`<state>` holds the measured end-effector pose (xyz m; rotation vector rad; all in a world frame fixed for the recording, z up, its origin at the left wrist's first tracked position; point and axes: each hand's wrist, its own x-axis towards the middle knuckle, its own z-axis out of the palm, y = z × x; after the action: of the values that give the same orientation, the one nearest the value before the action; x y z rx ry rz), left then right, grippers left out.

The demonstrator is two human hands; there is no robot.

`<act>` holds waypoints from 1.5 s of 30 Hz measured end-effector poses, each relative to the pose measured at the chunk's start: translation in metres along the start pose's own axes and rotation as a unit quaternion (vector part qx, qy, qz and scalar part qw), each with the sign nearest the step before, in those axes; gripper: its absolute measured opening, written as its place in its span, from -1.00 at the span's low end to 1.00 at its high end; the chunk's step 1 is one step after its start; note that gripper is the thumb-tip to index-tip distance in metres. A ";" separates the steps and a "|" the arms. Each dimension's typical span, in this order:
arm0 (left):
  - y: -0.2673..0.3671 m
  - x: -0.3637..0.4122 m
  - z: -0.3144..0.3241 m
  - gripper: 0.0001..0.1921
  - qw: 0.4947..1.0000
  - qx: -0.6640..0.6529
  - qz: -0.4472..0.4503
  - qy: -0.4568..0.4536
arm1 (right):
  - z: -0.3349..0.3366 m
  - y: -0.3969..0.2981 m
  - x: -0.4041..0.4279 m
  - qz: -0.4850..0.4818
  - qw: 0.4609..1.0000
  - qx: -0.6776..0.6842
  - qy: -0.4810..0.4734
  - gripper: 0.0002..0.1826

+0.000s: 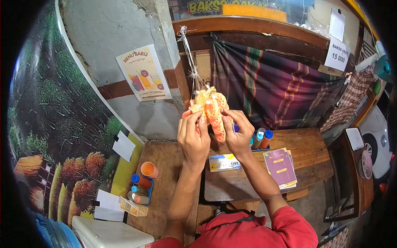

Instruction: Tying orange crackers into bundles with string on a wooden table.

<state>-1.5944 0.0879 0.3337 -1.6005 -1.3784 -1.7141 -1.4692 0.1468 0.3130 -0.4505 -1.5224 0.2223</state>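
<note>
A bunch of orange and yellow curly crackers (214, 119), apparently in clear plastic packets, hangs before me from thin white strings (193, 69). The strings are knotted near a wooden beam. My left hand (194, 136) pinches the bunch's lower left edge between thumb and fingers. On the other side, my right hand (239, 131) has its thumb and fingertips closed on the right edge. One long orange piece dangles between the two hands. The fingers partly hide which packet each one grips.
Below stands a wooden table (305, 139) with a tissue pack (224, 162), purple menu sheets (280, 167) and sauce bottles (266, 139). At left, another table (161, 186) carries an orange cup (149, 170) and a condiment tray (145, 190). A plaid cloth (273, 83) hangs behind.
</note>
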 end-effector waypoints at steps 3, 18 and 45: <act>0.007 -0.014 -0.006 -0.87 0.999 -0.035 -0.020 0.001 | -0.009 -0.009 -0.016 0.021 1.000 -0.002 0.004 -0.81; 0.057 -0.062 -0.006 -0.87 0.998 -0.046 -0.017 -0.042 | -0.069 -0.033 -0.061 0.056 0.997 -0.048 0.001 -0.78; 0.311 -0.175 0.095 -0.79 0.979 -0.139 -0.030 -0.144 | -0.368 -0.066 -0.100 0.094 0.979 -0.173 0.050 -0.78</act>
<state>-1.2450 -0.0170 0.2743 -2.0488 -1.3749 -1.8307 -1.1195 -0.0074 0.2542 -0.8721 -1.4231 0.0789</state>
